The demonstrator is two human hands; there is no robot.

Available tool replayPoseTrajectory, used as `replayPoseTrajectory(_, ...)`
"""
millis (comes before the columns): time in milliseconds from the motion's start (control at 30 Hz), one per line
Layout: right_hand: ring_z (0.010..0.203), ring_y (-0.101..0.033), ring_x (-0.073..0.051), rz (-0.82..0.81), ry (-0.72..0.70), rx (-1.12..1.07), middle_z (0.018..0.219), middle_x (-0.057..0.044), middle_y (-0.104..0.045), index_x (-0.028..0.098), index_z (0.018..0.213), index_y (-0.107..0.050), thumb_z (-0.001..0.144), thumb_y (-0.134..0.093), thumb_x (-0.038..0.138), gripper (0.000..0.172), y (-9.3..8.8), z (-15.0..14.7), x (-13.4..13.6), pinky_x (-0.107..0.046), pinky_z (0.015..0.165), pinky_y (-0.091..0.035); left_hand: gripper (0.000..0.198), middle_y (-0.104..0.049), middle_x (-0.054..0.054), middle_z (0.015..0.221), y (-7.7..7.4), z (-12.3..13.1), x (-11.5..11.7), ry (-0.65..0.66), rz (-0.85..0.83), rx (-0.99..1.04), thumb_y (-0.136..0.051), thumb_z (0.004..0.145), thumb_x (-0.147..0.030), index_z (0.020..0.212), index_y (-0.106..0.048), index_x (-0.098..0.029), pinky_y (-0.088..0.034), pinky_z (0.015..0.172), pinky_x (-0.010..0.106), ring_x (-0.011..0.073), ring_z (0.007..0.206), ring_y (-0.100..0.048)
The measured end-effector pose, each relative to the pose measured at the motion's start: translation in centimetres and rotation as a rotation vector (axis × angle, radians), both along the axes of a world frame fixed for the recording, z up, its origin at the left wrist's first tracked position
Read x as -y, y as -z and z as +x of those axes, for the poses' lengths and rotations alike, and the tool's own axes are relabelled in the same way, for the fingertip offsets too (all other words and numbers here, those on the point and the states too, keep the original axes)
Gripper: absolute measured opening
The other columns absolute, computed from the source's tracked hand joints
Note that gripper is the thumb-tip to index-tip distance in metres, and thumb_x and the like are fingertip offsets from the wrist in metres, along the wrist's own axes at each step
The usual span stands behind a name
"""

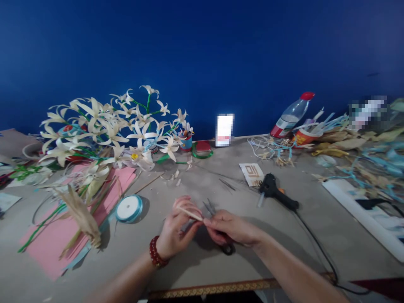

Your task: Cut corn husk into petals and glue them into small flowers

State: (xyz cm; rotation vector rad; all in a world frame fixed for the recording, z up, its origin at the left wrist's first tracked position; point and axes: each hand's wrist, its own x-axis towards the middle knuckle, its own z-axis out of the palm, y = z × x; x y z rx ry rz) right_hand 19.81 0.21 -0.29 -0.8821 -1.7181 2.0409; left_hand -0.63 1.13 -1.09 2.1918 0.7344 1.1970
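A narrow pale strip (190, 213), which looks like folded corn husk, spans my two hands above the table. My left hand (173, 229), with a red bead bracelet at the wrist, curls around it, thumb close to its right end. That right end is pinched between the thumb and fingers of my right hand (232, 227). A pair of scissors (209, 207) shows under and behind my right hand, with blade tips beyond it and a dark handle loop below. I cannot tell whether the scissors touch that hand.
Ribbon spool (129, 208) and pink paper (47, 252) with dried husks (80, 214) lie left. Husk flowers (113, 130) stand behind. Right are a glue gun (277, 191) with cable, a white packet (251, 174), a tilted bottle (292, 115) and a white power strip (362, 219).
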Motion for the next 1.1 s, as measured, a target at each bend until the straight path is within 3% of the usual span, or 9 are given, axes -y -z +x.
replayPoseTrajectory(100, 0.037, -0.029, -0.009, 0.052, 0.013, -0.044, 0.042, 0.004, -0.037, 0.021, 0.046, -0.042, 0.089, -0.031, 0.068, 0.064, -0.7, 1.2, -0.4, -0.024, 0.041, -0.025, 0.010, -0.068, 0.004, 0.086, 0.2, 0.0, -0.2, -0.051, -0.126, 0.031, -0.058, 0.084, -0.012, 0.088, -0.062, -0.019, -0.041, 0.095, 0.041, 0.0176, 0.085, -0.061)
replayPoseTrajectory(233, 0.052, -0.050, -0.016, 0.617, 0.523, 0.523, 0.055, -0.002, -0.053, 0.019, 0.063, -0.057, 0.095, -0.033, 0.052, 0.052, -0.5, 2.3, -1.8, -0.026, 0.050, -0.033, 0.016, -0.063, 0.003, 0.079, 0.3, 0.0, -0.4, -0.104, -0.628, 0.144, -0.058, 0.088, -0.030, 0.081, -0.062, -0.017, -0.043, 0.068, 0.025, 0.0139, 0.073, -0.056)
replayPoseTrajectory(300, 0.064, -0.059, -0.021, 0.836, 0.595, 0.803, 0.066, -0.006, -0.062, 0.019, 0.078, -0.063, 0.095, -0.041, 0.043, 0.037, 0.0, 2.4, -2.4, -0.029, 0.057, -0.040, 0.022, -0.062, 0.002, 0.076, 0.4, 0.0, -0.4, -0.075, -0.826, 0.222, -0.060, 0.087, -0.037, 0.080, -0.062, -0.016, -0.039, 0.061, 0.022, 0.0113, 0.065, -0.052)
replayPoseTrajectory(367, 0.078, -0.063, -0.026, 0.976, 0.579, 0.886, 0.080, -0.010, -0.068, 0.019, 0.092, -0.065, 0.094, -0.046, 0.037, 0.026, 0.3, 2.3, -2.6, -0.034, 0.066, -0.045, 0.024, -0.063, 0.001, 0.075, 0.5, 0.0, -0.4, -0.038, -0.942, 0.298, -0.063, 0.084, -0.038, 0.080, -0.063, -0.015, -0.037, 0.061, 0.021, 0.0103, 0.065, -0.050)
replayPoseTrajectory(533, 0.110, -0.057, -0.025, 1.094, 0.486, 0.354, 0.116, -0.010, -0.063, 0.023, 0.115, -0.060, 0.091, -0.052, 0.024, 0.026, -0.5, 0.8, -1.7, -0.039, 0.094, -0.045, 0.023, -0.062, 0.002, 0.073, 0.5, 0.2, -0.3, 0.130, -1.185, 0.488, -0.068, 0.081, -0.035, 0.076, -0.063, -0.014, -0.039, 0.070, 0.021, 0.0110, 0.070, -0.053)
replayPoseTrajectory(633, 0.102, -0.061, -0.020, 0.975, 0.341, 0.093, 0.106, -0.007, -0.066, 0.024, 0.111, -0.060, 0.092, -0.049, 0.018, 0.023, -0.8, -0.3, -1.0, -0.033, 0.089, -0.048, 0.020, -0.062, 0.003, 0.071, 0.5, 0.4, -0.2, 0.242, -1.311, 0.537, -0.071, 0.079, -0.032, 0.076, -0.064, -0.012, -0.041, 0.070, 0.021, 0.0112, 0.069, -0.055)
replayPoseTrajectory(733, 0.093, -0.062, -0.018, 0.898, 0.319, 0.021, 0.096, -0.005, -0.066, 0.022, 0.101, -0.061, 0.092, -0.048, 0.017, 0.017, -0.6, -0.7, -0.7, -0.032, 0.083, -0.049, 0.019, -0.063, 0.004, 0.071, 0.8, 0.5, -0.1, 0.308, -1.403, 0.556, -0.070, 0.079, -0.030, 0.079, -0.065, -0.012, -0.044, 0.072, 0.024, 0.0125, 0.068, -0.058)
replayPoseTrajectory(900, 0.085, -0.060, -0.018, 0.858, 0.388, 0.085, 0.090, -0.005, -0.064, 0.020, 0.092, -0.060, 0.091, -0.050, 0.017, 0.011, -0.1, -0.5, -0.9, -0.030, 0.077, -0.047, 0.020, -0.063, 0.005, 0.075, 1.0, 0.5, 0.1, 0.261, -1.396, 0.513, -0.068, 0.080, -0.031, 0.080, -0.064, -0.012, -0.047, 0.072, 0.028, 0.0143, 0.069, -0.059)
replayPoseTrajectory(1100, 0.071, -0.054, -0.017, 0.888, 0.435, 0.299, 0.078, -0.003, -0.059, 0.020, 0.082, -0.056, 0.084, -0.052, 0.016, 0.006, -0.4, -0.7, -0.7, -0.027, 0.064, -0.043, 0.021, -0.061, 0.002, 0.075, -0.3, 0.6, 0.3, -0.021, -0.898, 0.209, -0.057, 0.086, -0.035, 0.085, -0.064, -0.015, -0.043, 0.065, 0.024, 0.0137, 0.069, -0.054)
